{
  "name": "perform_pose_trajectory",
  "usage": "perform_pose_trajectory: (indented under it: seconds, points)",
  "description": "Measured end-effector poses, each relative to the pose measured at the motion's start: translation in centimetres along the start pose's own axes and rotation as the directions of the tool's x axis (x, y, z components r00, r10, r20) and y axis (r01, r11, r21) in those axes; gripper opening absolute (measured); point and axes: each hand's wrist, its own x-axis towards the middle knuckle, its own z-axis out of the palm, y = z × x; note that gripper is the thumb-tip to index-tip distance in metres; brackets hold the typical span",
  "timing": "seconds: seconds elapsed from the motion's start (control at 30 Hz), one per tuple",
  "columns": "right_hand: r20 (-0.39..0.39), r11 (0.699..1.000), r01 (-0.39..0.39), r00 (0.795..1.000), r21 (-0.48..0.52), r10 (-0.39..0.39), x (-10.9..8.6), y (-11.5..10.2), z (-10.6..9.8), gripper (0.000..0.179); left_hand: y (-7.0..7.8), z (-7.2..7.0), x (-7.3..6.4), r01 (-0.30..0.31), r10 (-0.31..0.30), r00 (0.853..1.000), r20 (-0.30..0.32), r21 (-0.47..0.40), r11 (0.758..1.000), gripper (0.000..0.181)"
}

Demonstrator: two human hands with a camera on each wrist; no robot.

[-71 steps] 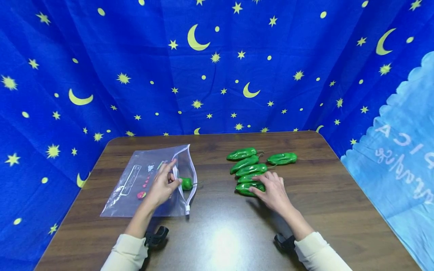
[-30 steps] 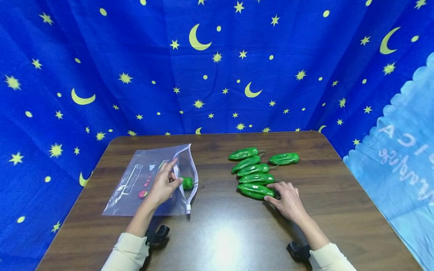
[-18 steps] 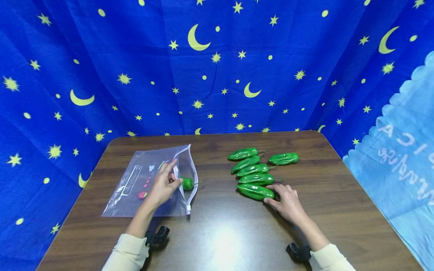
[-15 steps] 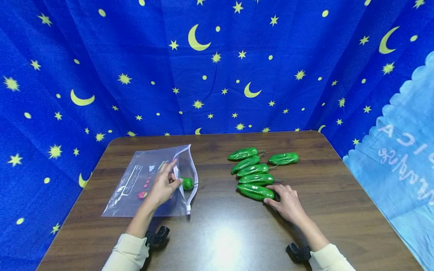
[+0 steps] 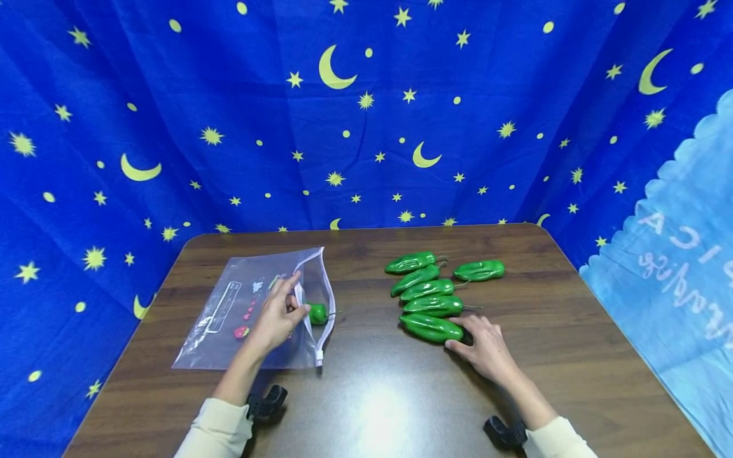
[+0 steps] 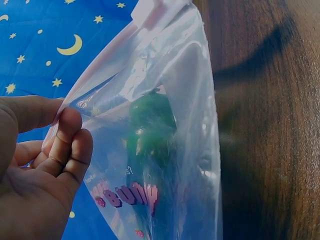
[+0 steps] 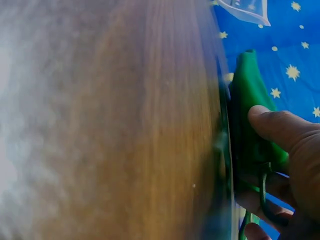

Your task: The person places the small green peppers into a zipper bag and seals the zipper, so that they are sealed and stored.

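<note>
My left hand (image 5: 276,323) pinches the open edge of a clear zip bag (image 5: 200,346) lying on the left of the table. The left wrist view shows thumb and fingertips gripping that edge. Inside the bag is a green pepper (image 6: 152,125), its stem end (image 5: 317,313) and stem showing at the mouth. On the right, my right hand (image 5: 485,351) holds the nearest green pepper (image 5: 426,327) at its stem end. The thumb (image 7: 270,120) presses one side of it in the right wrist view, and the other fingers are partly hidden behind.
Several more green peppers (image 5: 431,289) lie in a close row behind the held one, stems to the right. A single pepper (image 5: 480,270) lies apart at the back right. Blue star-patterned cloth (image 5: 366,114) hangs behind the brown table (image 5: 355,413).
From over the front peppers, my right hand has shifted right to the nearest pepper's stem end, then kept nearly still. The left hand stays on the bag's edge.
</note>
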Motion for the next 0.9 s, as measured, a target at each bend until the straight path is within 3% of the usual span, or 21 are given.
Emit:
perform_pose_trajectory:
  seconds: [0.27,0.6,0.9]
  points:
    - [-0.003,0.999,0.022,1.000,0.035,-0.022,0.5,-1.5,-0.1,0.046,0.0,0.1,0.1,-0.009,0.009,1.000,0.003,0.006,1.000,0.072]
    - [0.017,0.996,0.073,0.997,0.047,-0.074,1.9,-4.5,1.4,0.045,0.1,0.4,0.0,-0.021,0.021,1.000,-0.001,0.018,1.000,0.074]
    - [0.054,0.994,0.085,0.995,0.061,-0.089,2.8,-6.6,2.3,0.046,0.5,0.5,0.0,0.007,-0.007,1.000,0.009,0.009,1.000,0.074]
